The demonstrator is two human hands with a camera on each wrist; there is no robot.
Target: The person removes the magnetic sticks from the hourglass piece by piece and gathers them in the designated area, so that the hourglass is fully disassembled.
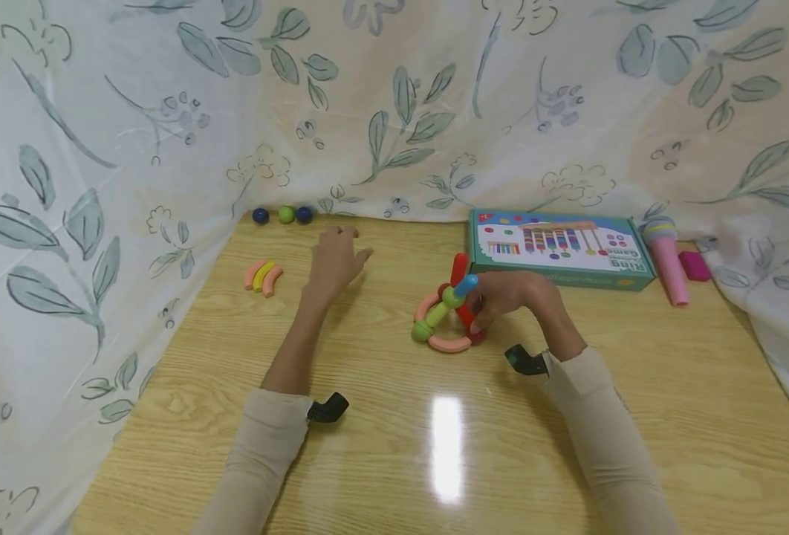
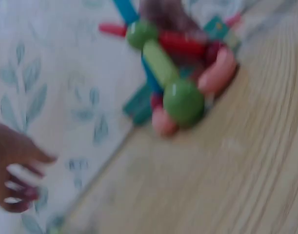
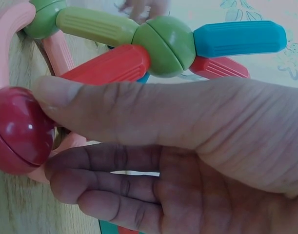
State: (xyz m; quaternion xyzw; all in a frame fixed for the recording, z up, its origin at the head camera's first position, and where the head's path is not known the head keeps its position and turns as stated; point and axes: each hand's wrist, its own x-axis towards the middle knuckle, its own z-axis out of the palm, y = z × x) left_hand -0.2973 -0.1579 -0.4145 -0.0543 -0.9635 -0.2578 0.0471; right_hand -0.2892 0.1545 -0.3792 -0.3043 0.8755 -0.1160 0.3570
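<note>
A construction of coloured building sticks and balls (image 1: 437,313) stands on the table, its curved salmon pieces forming the base. My right hand (image 1: 510,293) grips it at the right side; the right wrist view shows the thumb against a red stick (image 3: 109,66), right at a dark red ball (image 3: 23,130), with the fingers curled behind. From an upper green ball (image 3: 164,46) a blue stick (image 3: 240,39) and a red stick point outward. My left hand (image 1: 336,264) is held out over the back left of the table, fingers spread and holding nothing, near a blue ball (image 1: 304,215).
Another blue ball (image 1: 261,216) and a green ball (image 1: 287,215) lie along the back edge by the floral cloth. Curved salmon and yellow sticks (image 1: 258,278) lie at left. Behind my right hand is a game box (image 1: 562,249), with a pink microphone (image 1: 667,264) and magenta block (image 1: 694,265) beyond.
</note>
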